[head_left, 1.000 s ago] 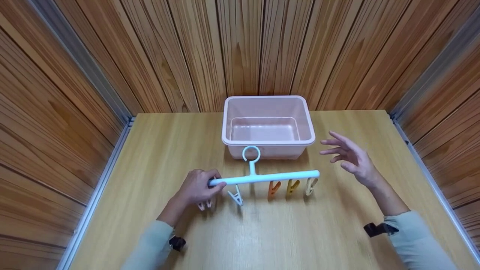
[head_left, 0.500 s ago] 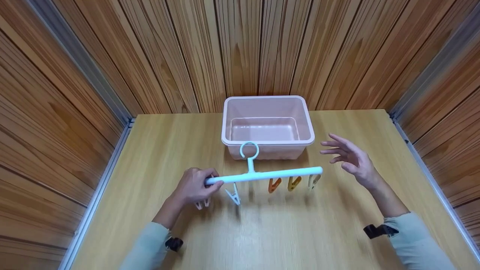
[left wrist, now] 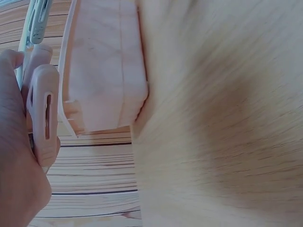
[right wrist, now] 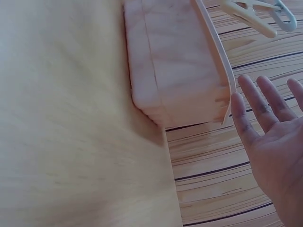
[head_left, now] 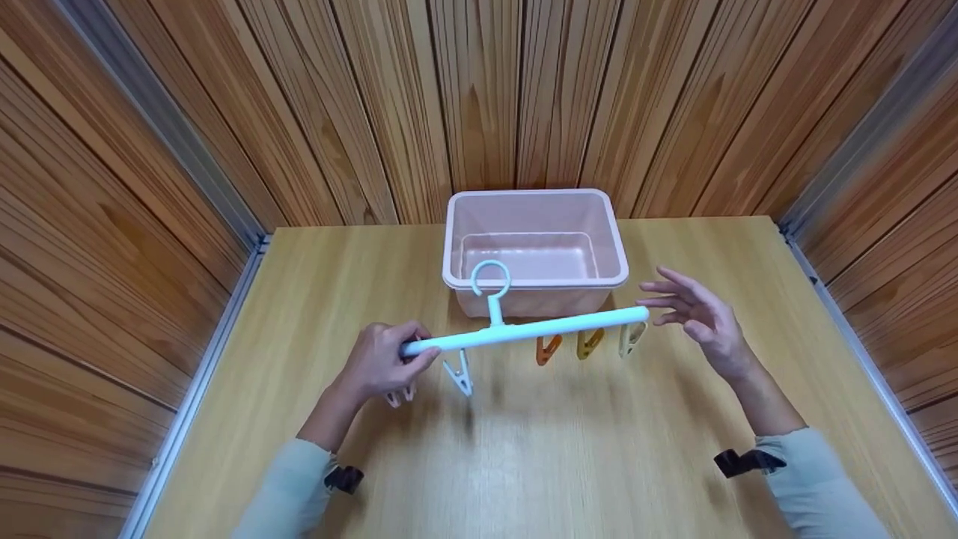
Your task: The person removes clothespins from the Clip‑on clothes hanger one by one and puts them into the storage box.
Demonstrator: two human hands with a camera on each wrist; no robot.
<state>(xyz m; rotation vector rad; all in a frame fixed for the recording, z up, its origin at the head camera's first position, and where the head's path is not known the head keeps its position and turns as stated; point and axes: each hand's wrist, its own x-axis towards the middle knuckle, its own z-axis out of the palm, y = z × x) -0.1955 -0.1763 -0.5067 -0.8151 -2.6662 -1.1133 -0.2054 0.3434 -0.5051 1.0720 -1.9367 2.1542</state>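
A light blue clip hanger (head_left: 539,328) is held up off the table, its bar tilted with the right end higher. My left hand (head_left: 385,359) grips the bar's left end. Below the bar hang an orange clothespin (head_left: 548,349), a yellow clothespin (head_left: 590,343), a cream clothespin (head_left: 632,339) near the right end, and a pale blue clothespin (head_left: 459,373). Pink clothespins (left wrist: 46,113) hang by my left hand, partly hidden by it in the head view. My right hand (head_left: 700,322) is beside the bar's right end, fingers spread and holding nothing.
A pink plastic basin (head_left: 535,284) stands on the wooden table (head_left: 554,464) behind the hanger, with the hanger's hook overlapping its front rim in the head view. Wood-panelled walls (head_left: 486,97) enclose the back and sides.
The left hand has raised the hanger and moved it slightly away and to the left, tilting the right end up. The right hand has stayed nearly still.
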